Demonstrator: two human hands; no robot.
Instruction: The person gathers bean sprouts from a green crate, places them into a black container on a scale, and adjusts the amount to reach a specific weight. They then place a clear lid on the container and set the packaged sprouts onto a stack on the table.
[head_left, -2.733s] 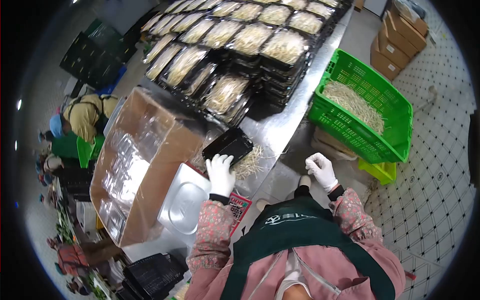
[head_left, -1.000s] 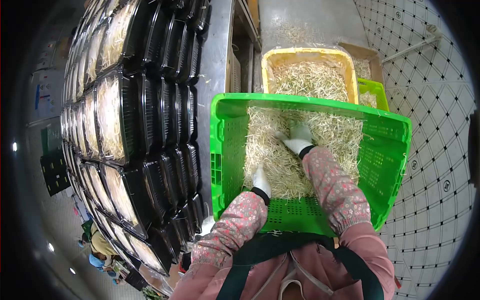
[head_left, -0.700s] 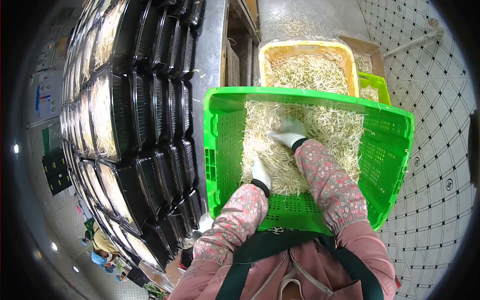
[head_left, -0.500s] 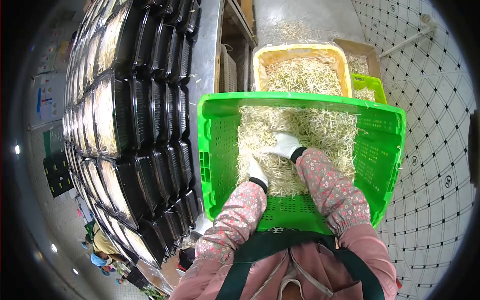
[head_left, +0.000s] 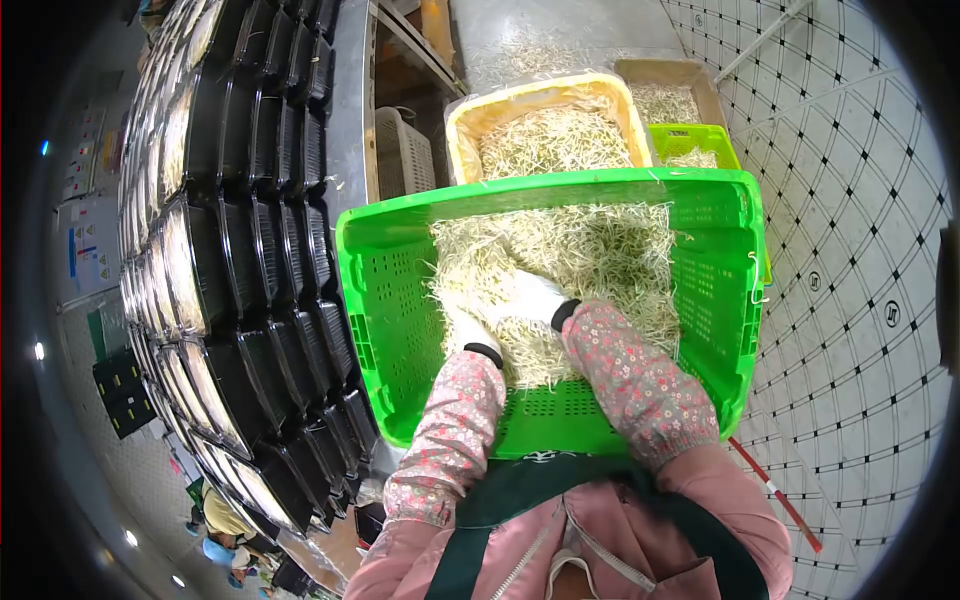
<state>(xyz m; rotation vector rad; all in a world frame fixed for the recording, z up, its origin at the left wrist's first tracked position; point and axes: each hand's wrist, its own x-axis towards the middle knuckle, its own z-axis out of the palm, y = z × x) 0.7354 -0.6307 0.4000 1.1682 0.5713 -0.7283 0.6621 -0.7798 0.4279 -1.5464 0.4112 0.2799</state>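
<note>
A large green crate [head_left: 548,182] in front of me holds a bed of pale bean sprouts [head_left: 610,245]. Both my hands wear white gloves and are sunk in the sprouts on the left side of that bed. My right hand [head_left: 538,298] reaches in from the right, its fingertips covered by sprouts. Close to the crate's left wall, my left hand [head_left: 468,332] presses in from below, its fingers mostly buried. Between the two gloves a loose clump of sprouts is gathered.
Tall stacks of black plastic trays [head_left: 265,240], some filled with sprouts, stand on my left. Beyond the crate are a yellow-lined tub [head_left: 455,140] of sprouts, a lime-green basket [head_left: 735,150] and a brown box [head_left: 640,68]. A red-and-white pole [head_left: 785,505] lies on the right floor.
My view has shifted, so the crate appears further left. The fingers of both hands have gone deeper into the sprouts and closed around a clump.
</note>
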